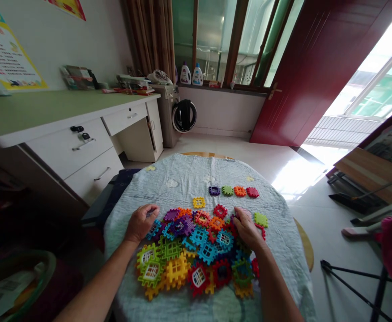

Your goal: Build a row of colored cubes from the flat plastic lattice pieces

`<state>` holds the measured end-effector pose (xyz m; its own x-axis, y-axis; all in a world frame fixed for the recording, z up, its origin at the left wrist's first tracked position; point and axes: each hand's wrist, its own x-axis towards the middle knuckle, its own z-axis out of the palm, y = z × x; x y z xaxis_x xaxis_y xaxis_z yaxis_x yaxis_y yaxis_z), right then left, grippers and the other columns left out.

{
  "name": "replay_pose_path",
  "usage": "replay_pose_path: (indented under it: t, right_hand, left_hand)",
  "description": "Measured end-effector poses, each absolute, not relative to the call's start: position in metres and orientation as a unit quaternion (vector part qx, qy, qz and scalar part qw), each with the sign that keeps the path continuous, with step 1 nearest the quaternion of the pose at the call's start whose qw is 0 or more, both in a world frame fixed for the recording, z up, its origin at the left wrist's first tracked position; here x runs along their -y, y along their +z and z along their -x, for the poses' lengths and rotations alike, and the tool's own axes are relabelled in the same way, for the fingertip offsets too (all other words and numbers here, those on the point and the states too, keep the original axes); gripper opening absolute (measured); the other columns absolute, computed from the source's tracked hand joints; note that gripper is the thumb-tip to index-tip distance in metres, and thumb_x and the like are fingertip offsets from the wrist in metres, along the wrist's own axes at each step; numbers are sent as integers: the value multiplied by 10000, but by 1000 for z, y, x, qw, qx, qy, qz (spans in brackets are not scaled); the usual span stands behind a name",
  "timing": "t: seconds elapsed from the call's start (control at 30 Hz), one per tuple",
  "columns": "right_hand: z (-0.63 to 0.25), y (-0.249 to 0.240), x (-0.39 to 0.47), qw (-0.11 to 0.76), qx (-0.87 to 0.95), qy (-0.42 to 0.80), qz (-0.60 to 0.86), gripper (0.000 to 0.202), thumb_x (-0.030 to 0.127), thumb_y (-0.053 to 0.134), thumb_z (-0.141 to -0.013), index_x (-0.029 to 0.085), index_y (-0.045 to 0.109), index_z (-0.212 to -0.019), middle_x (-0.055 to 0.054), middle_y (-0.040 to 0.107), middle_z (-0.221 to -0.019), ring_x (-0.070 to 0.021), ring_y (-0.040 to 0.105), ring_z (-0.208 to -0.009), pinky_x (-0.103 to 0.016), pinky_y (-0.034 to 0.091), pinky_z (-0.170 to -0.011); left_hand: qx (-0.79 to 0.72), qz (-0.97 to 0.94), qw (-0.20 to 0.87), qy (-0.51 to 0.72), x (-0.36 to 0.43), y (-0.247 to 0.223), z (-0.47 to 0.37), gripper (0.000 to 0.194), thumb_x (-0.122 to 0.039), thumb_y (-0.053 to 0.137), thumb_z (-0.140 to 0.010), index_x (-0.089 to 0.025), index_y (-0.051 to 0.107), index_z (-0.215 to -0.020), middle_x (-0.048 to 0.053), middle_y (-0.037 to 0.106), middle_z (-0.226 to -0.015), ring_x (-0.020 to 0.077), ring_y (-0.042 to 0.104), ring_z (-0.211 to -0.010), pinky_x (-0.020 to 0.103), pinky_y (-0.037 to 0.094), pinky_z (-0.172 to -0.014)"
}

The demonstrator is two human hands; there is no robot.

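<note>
A heap of plastic interlocking building blocks (199,237) lies on the cloth, square with notched edges, some with white window inserts. My left hand (142,222) is at the heap's left edge, fingers curled together, beside a blue block (153,229); nothing shows in it. At the right side of the heap, my right hand (247,227) has its fingers bent close to the thumb; what they hold, if anything, is hidden. Beyond the heap, a purple block (214,191), a green block (227,191), an orange block (240,191) and a red block (253,192) form a row. A yellow block (198,202) lies nearer.
The round table wears a pale blue cloth (182,179). A light green block (261,219) lies right of my right hand. Left stands a desk with drawers (71,145), then a washing machine (169,114). A red door (317,67) and a black tripod leg (353,286) are at the right.
</note>
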<state>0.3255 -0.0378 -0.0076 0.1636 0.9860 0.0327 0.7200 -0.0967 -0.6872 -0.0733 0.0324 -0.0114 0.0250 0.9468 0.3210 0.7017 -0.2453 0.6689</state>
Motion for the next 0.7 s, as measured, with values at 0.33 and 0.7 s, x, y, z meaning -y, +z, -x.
replay_pose_path:
  t: [0.33, 0.7]
  right_hand:
    - [-315, -14, 38, 388, 557, 343, 649, 508, 248, 415, -774, 207, 597, -1247, -74, 711, -1132, -207, 653, -1018, -395, 490, -969]
    - [-312, -8, 26, 298, 636, 330, 631, 487, 258, 468, -794, 246, 628, -1254, -63, 635, -1301, -242, 501, -1280, -478, 317, -1133]
  left_hand:
    - [-610, -681, 174, 367, -32, -11, 74, 401, -537, 482, -795, -201, 699, -817, 55, 750, -873, 246, 684, -888, 342, 518, -887]
    - [-619, -673, 164, 369, -31, -12, 73, 379, -527, 488, -784, -207, 691, -804, 63, 748, -854, 241, 680, -869, 340, 518, -864]
